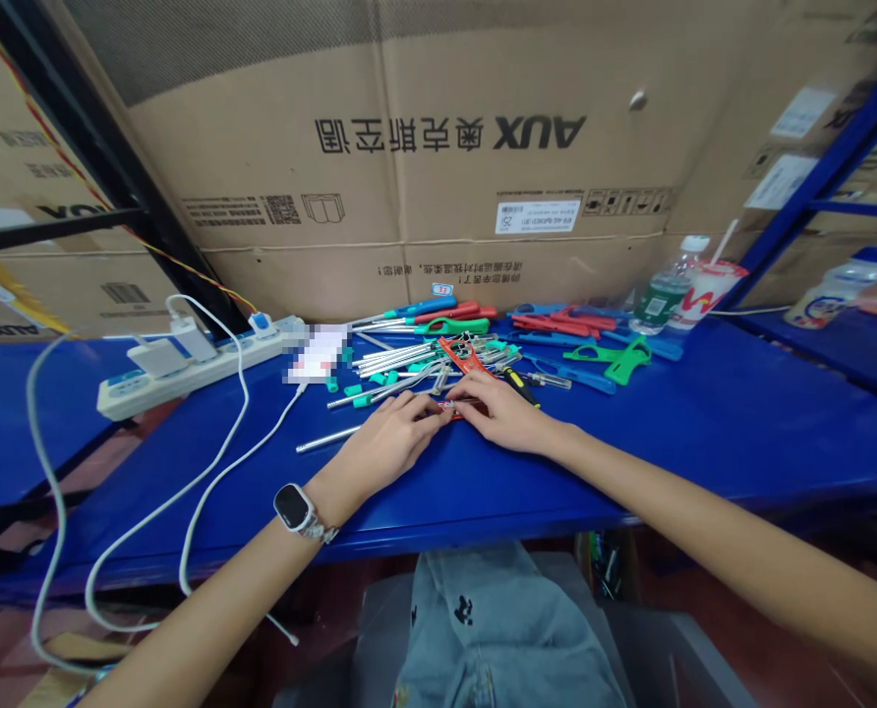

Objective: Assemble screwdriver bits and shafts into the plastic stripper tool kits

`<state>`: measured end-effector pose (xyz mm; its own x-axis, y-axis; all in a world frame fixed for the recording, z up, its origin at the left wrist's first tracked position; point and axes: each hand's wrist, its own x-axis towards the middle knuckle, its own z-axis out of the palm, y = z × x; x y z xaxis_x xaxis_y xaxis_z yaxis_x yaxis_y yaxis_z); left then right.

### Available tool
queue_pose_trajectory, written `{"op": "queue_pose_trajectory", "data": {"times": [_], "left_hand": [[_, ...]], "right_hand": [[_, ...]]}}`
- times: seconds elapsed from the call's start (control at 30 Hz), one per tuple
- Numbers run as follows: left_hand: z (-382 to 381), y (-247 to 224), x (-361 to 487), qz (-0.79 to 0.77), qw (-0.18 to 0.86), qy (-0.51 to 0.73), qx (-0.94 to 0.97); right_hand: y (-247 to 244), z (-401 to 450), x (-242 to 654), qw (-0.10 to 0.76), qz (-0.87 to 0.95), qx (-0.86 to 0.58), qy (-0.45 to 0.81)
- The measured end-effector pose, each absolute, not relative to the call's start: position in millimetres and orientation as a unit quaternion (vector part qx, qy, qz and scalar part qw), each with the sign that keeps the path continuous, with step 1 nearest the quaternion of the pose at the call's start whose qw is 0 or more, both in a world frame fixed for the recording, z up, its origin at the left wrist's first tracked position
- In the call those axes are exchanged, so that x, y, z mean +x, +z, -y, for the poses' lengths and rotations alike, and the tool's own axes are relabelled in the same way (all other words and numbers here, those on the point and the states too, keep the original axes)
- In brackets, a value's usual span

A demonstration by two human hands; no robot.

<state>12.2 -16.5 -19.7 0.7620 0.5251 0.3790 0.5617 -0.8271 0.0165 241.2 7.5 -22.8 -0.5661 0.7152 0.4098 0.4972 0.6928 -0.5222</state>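
Note:
My left hand, with a watch on its wrist, and my right hand meet over the blue table. Fingers of both hands are closed around a small red plastic piece, mostly covered by the fingertips. From beneath my left hand a shiny metal rod sticks out to the left; I cannot tell if it joins the red piece. An orange-red plastic part lies just beyond my right fingers. Beside that hand rests a black and yellow screwdriver handle.
Metal rods with teal ends lie beyond my hands, near red handles and green plastic parts. A phone and power strip are left; a bottle and cup stand right. Cardboard backs the table.

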Motion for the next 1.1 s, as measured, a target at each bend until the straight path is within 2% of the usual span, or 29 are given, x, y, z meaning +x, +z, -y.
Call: {"op": "queue_pose_trajectory", "data": {"times": [0.23,0.37,0.63,0.8,1.1], "left_hand": [[15.5,-21.1,10.6,0.286,0.035,-0.201,-0.936],[15.5,-19.9,11.8,0.295,0.046,-0.209,-0.931],[7.2,-12.1,18.0,0.338,0.04,-0.271,-0.9],[-14.7,-7.8,27.3,0.332,0.034,-0.249,-0.909],[-21.4,-10.0,27.6,0.335,-0.057,-0.258,-0.904]], "right_hand": [[-3.0,-11.0,254.4,0.209,0.911,-0.347,0.077],[-2.2,-12.6,256.4,0.19,0.919,-0.343,0.044],[-8.2,-16.5,257.5,0.23,0.92,-0.314,0.052],[-9.9,-20.3,259.1,0.279,0.904,-0.31,0.094],[-15.5,-18.1,260.4,0.343,0.881,-0.307,0.108]]}}
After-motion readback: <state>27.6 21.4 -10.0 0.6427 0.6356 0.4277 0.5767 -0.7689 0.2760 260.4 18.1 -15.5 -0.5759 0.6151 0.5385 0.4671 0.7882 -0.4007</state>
